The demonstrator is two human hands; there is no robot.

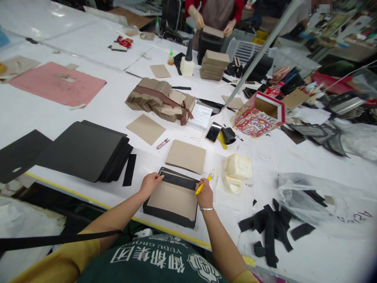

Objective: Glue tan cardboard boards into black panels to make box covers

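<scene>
Reaching forward over a green apron (153, 261), whose lower part the bottom edge cuts off, the forearms come in from either side. The left one slants up to the right, palm down, and the left hand (151, 185) has its fingertips closed on the left end of a black strip (179, 181). The right one rises leftward, a bracelet (207, 209) at its wrist; the right hand (205, 194) is curled around a yellow brush (203, 185), bristles pointing up and away, beside the strip's right end. The fingers hide that end, so whether they also grip it cannot be told. The hands are apart, with the strip stretched between them across a tan panel (172, 199) in a black tray (167, 218), right in front of the apron; the strip covers part of the panel.

Just beyond the tray lie tan boards (186, 156); to their right stands a cream container (237, 169), its contents hard to make out. A stack of black sheets (84, 149) lies to the left, black scraps (269, 228) to the right, some blurred under clear plastic (321, 212). Farther off are small snips (163, 144), a phone (213, 132) and a tied bundle (159, 101). At the back, a co-worker (218, 13), cut off by the top edge, holds a tan piece (213, 31).
</scene>
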